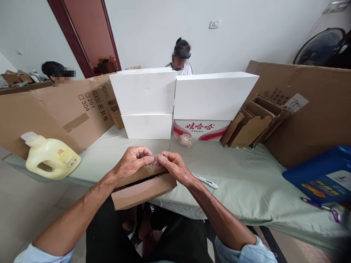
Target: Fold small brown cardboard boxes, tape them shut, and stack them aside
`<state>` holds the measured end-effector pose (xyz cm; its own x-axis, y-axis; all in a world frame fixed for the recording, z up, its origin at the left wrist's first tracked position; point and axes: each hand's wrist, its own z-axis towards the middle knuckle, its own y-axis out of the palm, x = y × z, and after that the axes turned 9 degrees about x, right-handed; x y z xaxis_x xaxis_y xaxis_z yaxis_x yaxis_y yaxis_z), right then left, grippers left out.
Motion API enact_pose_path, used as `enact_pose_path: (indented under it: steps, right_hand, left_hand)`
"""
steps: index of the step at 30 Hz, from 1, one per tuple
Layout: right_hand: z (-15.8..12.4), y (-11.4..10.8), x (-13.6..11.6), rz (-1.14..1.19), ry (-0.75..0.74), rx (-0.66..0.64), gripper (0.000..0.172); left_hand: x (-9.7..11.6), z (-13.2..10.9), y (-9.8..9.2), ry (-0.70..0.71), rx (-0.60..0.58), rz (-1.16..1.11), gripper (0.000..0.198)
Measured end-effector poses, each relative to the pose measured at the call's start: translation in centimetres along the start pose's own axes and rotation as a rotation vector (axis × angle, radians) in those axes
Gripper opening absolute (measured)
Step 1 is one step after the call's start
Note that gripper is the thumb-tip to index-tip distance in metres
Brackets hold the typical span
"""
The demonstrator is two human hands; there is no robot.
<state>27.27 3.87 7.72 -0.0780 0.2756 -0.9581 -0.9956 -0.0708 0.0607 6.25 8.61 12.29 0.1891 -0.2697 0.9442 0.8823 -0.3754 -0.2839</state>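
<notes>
My left hand (134, 160) and my right hand (175, 166) meet fingertip to fingertip, both closed in a pinch. Between them shows a small clear, filmy piece (154, 163), too small to name exactly. Just below the hands, a brown cardboard box (144, 193) rests at the table's near edge, with a dark gap along its top. To the right of my right hand lies a white utility knife (205, 180). Beyond the hands, a crumpled clear plastic bag with pale contents (186, 139) sits on the table.
White boxes (145, 93) and a red-and-white printed carton (201, 130) stand stacked behind. Folded cardboard (251, 122) leans at right. A yellow jug (53, 155), a blue container (320, 175) and a purple pen (315, 203) flank the green cloth (241, 175). Two people are behind the cardboard.
</notes>
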Motion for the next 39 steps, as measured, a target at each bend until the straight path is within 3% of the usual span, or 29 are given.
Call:
enact_pose_path:
  steps: [6,9,14,19,28,31,33,37,39]
  right_hand:
    - [-0.1,0.2,0.6,0.180,0.044,0.008,0.047]
    - [0.0,0.3,0.8,0.260,0.068,0.017,0.048]
    - [0.0,0.4,0.4,0.290,0.062,-0.020,0.043]
    - [-0.2,0.4,0.3,0.332,0.051,-0.066,0.037]
    - [-0.3,0.2,1.0,0.284,0.071,-0.024,0.037]
    - [-0.4,-0.1,1.0,0.271,0.079,0.003,0.037]
    - [-0.4,-0.2,1.0,0.249,0.047,0.011,0.037]
    - [-0.7,-0.2,0.9,0.086,-0.081,-0.007,0.033]
    - [-0.7,-0.5,0.9,0.101,-0.067,-0.046,0.033]
  left_hand:
    - [-0.3,-0.5,0.6,0.115,0.099,0.102,0.027]
    - [-0.3,-0.6,0.8,0.156,0.110,0.067,0.019]
    - [-0.7,-0.3,0.8,0.029,0.048,-0.116,0.023]
    - [-0.9,0.0,0.5,-0.096,-0.117,-0.310,0.028]
    - [-0.6,-0.2,-0.7,-0.082,-0.196,-0.302,0.019]
    - [-0.4,-0.3,-1.2,-0.076,-0.245,-0.325,0.032]
    - [-0.3,-0.4,-1.2,-0.064,-0.231,-0.334,0.038]
    - [0.0,-0.5,-0.5,-0.080,-0.100,-0.221,0.025]
    - [0.1,-0.4,-0.5,-0.039,-0.013,-0.135,0.024]
